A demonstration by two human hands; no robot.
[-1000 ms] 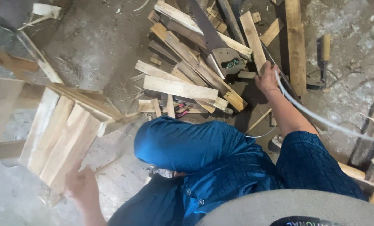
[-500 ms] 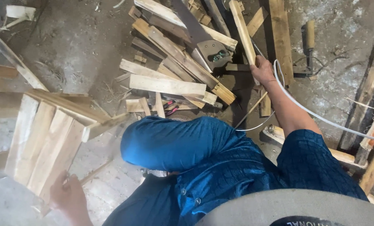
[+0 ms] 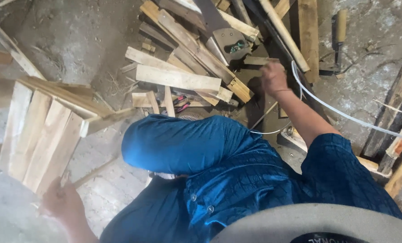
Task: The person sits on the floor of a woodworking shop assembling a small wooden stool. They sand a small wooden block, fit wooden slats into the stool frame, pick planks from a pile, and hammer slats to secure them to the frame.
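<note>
My left hand [image 3: 61, 202] grips the near edge of the slatted wooden panel [image 3: 43, 135], fingers curled shut on it; my right hand [image 3: 273, 77] reaches into the scrap wood pile [image 3: 187, 67], and I cannot tell whether it holds anything; the panel, pale and rough, tilted at my left, could slip or splinter; the handsaw [image 3: 223, 33] lies close to my right hand, a likely cut.

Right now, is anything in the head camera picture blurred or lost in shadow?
Head view: left hand at the slatted panel is motion-blurred; right hand over the scrap wood pile is slightly soft; deep shadow beneath it; even daylight, no glare.
</note>
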